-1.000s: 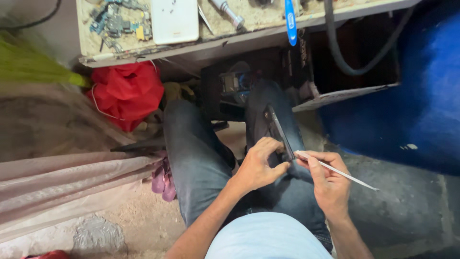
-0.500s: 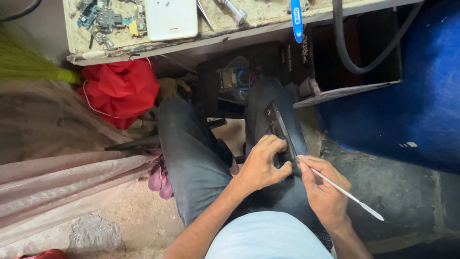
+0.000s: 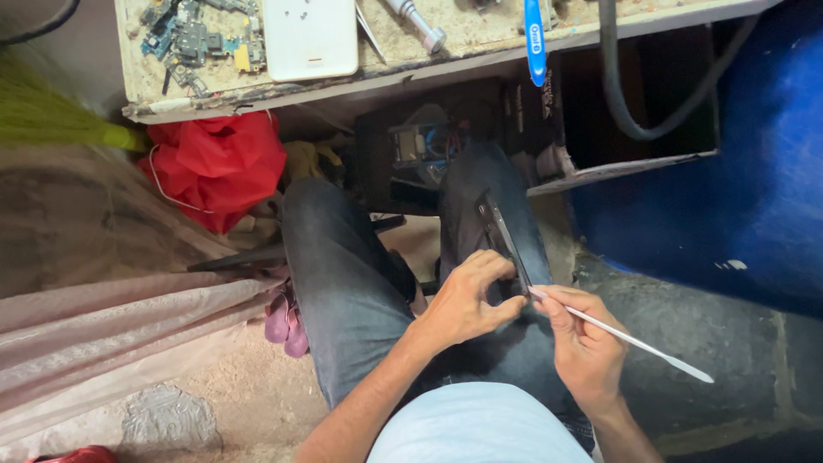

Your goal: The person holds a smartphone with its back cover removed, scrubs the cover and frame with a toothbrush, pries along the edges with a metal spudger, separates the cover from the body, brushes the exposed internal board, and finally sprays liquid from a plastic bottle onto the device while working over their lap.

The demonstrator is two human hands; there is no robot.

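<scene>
I sit with both legs in dark jeans under a workbench. My left hand (image 3: 467,300) grips the near end of a thin dark phone (image 3: 500,236) that stands on edge on my right thigh. My right hand (image 3: 585,343) pinches a long thin white pry tool (image 3: 639,343), whose near tip touches the phone's edge by my left fingers. The tool's far end points down to the right.
The workbench top (image 3: 480,39) holds a white phone back (image 3: 310,36), circuit boards (image 3: 193,39), a metal tool (image 3: 416,21) and a blue handle (image 3: 535,39). A red bag (image 3: 219,167) lies at left, a blue drum (image 3: 746,171) at right, a black hose (image 3: 626,103) above.
The view has shifted slightly. My right hand has turned the pry tool so its free end points lower right. My left hand stays on the phone.
</scene>
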